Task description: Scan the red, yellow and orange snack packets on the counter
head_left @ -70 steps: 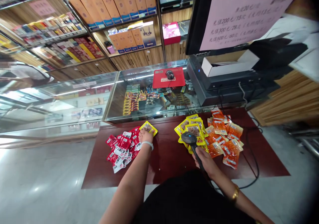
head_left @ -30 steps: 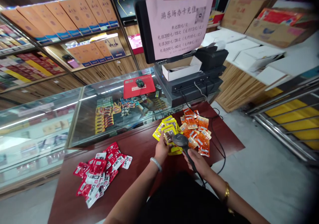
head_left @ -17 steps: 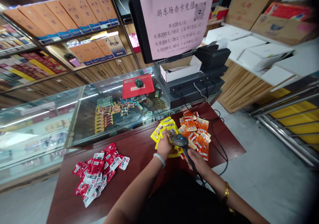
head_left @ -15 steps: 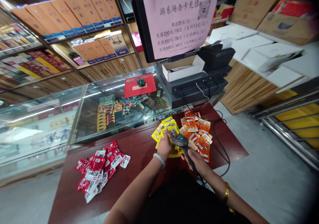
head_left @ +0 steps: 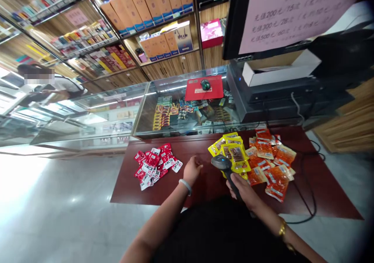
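My right hand (head_left: 244, 191) is wrapped round the handle of a black barcode scanner (head_left: 222, 163). The scanner's head sits over the left edge of a pile of yellow snack packets (head_left: 233, 150). Orange snack packets (head_left: 276, 177) lie in a heap just right of the yellow ones, close to my right hand. My left hand (head_left: 192, 171) is above the bare wood between piles, its fingers loosely bent and apart, with nothing seen in them. To its left is a heap of red and white snack packets (head_left: 153, 167), not touched by the hand.
The dark red tabletop (head_left: 187, 193) adjoins a glass display counter (head_left: 140, 119) with a red mat (head_left: 189, 93) and a mouse (head_left: 205, 85). A monitor (head_left: 233, 21) and white box (head_left: 263, 76) stand behind. The scanner cable (head_left: 311, 200) loops at right. A person (head_left: 64, 85) is far left.
My left hand has let go of the yellow packets and moved left, away from them. My right hand still holds the scanner. The camera view has swung left, bringing a person into sight.
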A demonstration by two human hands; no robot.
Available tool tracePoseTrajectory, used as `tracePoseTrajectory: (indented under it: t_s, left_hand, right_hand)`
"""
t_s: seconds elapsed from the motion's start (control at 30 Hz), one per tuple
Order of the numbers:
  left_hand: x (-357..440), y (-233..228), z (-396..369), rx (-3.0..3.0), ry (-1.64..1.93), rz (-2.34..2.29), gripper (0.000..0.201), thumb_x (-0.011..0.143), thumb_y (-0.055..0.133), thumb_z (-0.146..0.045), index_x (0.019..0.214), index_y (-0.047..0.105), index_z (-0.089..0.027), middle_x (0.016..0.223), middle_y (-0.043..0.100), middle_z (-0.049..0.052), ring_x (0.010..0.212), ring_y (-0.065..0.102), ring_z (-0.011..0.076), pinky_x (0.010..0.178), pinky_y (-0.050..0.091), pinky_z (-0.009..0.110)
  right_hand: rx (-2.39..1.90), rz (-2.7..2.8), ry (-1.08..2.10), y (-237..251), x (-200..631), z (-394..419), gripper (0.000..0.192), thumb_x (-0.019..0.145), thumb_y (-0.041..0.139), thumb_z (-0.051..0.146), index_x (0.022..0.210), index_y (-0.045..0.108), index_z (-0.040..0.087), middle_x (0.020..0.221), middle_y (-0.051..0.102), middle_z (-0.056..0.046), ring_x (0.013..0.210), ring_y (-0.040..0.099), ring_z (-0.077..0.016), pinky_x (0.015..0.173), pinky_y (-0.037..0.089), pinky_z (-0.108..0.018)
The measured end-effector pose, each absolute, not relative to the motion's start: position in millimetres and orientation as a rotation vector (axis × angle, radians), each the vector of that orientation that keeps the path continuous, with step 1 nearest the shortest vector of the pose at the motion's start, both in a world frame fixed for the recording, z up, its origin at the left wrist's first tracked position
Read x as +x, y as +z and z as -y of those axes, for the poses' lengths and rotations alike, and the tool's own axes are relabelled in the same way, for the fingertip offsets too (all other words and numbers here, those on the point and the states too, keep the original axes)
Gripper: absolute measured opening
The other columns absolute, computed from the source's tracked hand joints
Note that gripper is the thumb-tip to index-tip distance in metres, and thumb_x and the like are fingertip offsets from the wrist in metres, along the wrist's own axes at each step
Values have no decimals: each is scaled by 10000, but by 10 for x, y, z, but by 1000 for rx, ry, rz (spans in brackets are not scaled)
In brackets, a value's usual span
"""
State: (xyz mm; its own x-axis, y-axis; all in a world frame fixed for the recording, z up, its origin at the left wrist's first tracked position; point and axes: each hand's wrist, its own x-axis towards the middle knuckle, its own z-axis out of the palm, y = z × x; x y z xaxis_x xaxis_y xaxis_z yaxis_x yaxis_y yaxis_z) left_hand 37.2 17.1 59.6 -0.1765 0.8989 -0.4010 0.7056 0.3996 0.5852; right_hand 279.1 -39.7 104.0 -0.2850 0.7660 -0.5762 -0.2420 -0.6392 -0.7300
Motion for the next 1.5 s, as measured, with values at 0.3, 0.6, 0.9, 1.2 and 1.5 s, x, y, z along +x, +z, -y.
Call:
tracePoseTrajectory:
  t_s: [0.3, 0.6, 0.9, 1.2, 1.5]
  left_hand:
    - [-1083, 449, 94, 1211, 276, -2393, 440, 812, 677, -340, 1171, 511, -149, 1187, 598, 166, 1192, 543, 288, 987, 406, 381]
    - [-1337, 380, 20, 1356, 83, -2395, 796, 853, 570, -526, 1458, 271, -105, 1264, 532, 229, 1109, 610, 352, 884, 461, 380]
    - [-1325, 376, -116, 1187, 272, -2430, 897, 821, 673, -314, 1512, 148, -86, 1257, 591, 254, 1083, 642, 301, 850, 447, 331]
    - [-1318, 386, 22, 1191, 296, -2385, 451, 859, 604, -227, 1295, 522, -145, 1124, 692, 151, 1056, 647, 252, 844, 432, 304]
    - [-1334, 387, -12, 829, 522, -2281, 285, 796, 678, -247, 1053, 640, -130, 781, 699, 59, 764, 662, 183, 669, 424, 248]
  right_hand:
    - [-1263, 919, 2072, 1118, 1697, 301, 499, 781, 579, 706, 908, 522, 227, 585, 499, 88, 356, 388, -47, 362, 294, -178]
    - [-1301, 1050, 2108, 1223, 994, 171, 601, 710, 590, 765, 946, 532, 215, 555, 497, 93, 338, 382, -48, 346, 280, -175]
    - [-1344, 1132, 2119, 1166, 1235, 140, 619, 731, 554, 772, 1007, 504, 220, 561, 481, 99, 343, 378, -52, 358, 286, -187]
    - [-1263, 1111, 2157, 985, 1410, 46, 590, 761, 530, 766, 974, 502, 217, 572, 488, 97, 336, 386, -47, 347, 294, -183]
    - [-1247, 1082, 2178, 982, 1469, -22, 607, 762, 535, 763, 1007, 528, 207, 577, 505, 94, 339, 395, -40, 345, 295, -169]
